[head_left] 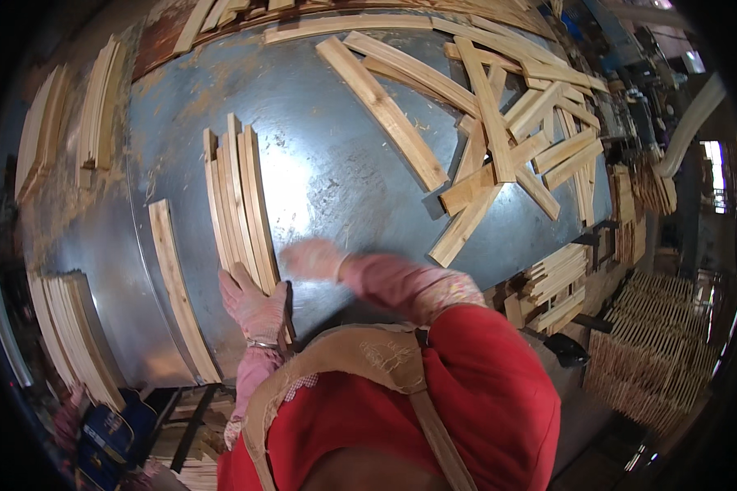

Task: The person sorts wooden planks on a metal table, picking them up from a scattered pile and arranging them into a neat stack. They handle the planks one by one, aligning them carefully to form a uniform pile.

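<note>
A bundle of several long wooden strips point(241, 196) lies side by side on the metal tabletop, its far ends uneven. My left hand point(256, 307), in a pale pink glove, is closed across the near end of these strips, thumb on their right side. Just right of the bundle is my right hand point(313, 260), gloved too and smeared by motion. Its fingers cannot be made out, and no strip shows in it. A single wooden strip point(178, 282) rests to the left, apart from the bundle.
A loose heap of crossed wooden strips point(499, 123) covers the far right of the metal table point(368, 221). Stacked strips point(74, 335) stand at the left edge, where part of another person point(106, 434) shows. More piled wood point(561, 278) is beyond the right edge.
</note>
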A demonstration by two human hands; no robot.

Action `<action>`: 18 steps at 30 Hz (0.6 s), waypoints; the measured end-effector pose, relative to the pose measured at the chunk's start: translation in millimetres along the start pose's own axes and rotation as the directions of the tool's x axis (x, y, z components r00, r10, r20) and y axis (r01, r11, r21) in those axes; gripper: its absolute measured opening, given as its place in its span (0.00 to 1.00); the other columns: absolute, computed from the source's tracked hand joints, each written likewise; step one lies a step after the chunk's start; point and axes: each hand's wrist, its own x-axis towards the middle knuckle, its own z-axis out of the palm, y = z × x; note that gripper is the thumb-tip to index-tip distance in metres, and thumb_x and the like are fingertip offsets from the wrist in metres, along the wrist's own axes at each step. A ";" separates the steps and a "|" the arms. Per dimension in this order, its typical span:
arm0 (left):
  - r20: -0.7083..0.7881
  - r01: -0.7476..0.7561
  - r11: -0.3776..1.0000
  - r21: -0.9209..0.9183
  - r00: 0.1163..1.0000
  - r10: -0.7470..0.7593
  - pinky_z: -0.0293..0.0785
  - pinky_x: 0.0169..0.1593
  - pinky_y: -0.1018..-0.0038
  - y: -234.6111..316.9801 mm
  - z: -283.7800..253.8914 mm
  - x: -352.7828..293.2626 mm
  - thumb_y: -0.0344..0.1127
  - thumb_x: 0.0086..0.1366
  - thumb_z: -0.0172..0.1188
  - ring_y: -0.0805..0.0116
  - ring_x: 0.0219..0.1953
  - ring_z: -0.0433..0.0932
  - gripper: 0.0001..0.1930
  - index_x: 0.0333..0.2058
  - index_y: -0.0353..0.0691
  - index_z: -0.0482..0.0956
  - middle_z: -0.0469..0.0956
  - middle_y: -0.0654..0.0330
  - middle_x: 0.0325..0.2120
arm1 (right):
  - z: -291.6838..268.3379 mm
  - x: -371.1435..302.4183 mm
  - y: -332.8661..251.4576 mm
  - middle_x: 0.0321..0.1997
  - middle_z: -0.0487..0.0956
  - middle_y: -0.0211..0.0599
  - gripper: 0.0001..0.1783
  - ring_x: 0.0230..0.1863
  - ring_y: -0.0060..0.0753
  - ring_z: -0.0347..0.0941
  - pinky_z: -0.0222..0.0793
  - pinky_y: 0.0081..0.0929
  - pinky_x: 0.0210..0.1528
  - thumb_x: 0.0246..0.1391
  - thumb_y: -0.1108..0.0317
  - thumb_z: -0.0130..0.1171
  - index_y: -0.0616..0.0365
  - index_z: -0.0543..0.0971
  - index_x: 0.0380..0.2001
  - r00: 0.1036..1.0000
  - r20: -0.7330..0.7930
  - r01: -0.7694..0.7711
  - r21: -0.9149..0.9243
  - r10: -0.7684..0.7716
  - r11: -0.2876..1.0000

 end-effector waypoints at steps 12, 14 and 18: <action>-0.170 -0.219 0.971 -0.092 0.965 0.201 0.56 0.77 0.50 -11.7 19.7 -4.5 0.46 0.56 0.76 0.37 0.76 0.57 0.54 0.76 0.33 0.56 0.53 0.35 0.76 | -156.2 -74.5 160.4 0.55 0.83 0.53 0.44 0.57 0.51 0.78 0.73 0.39 0.63 0.55 0.49 0.73 0.58 0.73 0.71 0.809 -0.356 -0.220 0.554 0.467 0.803; -0.253 -0.381 0.881 -0.281 0.915 0.315 0.58 0.76 0.53 -12.4 19.7 -4.5 0.43 0.60 0.73 0.39 0.74 0.62 0.49 0.75 0.29 0.58 0.58 0.33 0.74 | -110.4 -68.5 118.1 0.55 0.83 0.45 0.41 0.57 0.42 0.77 0.72 0.34 0.63 0.60 0.52 0.71 0.63 0.73 0.70 0.888 -0.327 0.066 0.787 0.324 0.613; 0.177 -0.177 0.674 -0.717 0.889 0.421 0.72 0.65 0.60 62.2 -47.4 -10.7 0.36 0.64 0.66 0.46 0.60 0.79 0.42 0.74 0.29 0.60 0.79 0.39 0.58 | -22.1 -57.5 -26.0 0.59 0.82 0.41 0.38 0.59 0.37 0.76 0.70 0.33 0.67 0.64 0.50 0.68 0.66 0.74 0.67 0.893 -0.443 0.397 0.857 0.076 0.327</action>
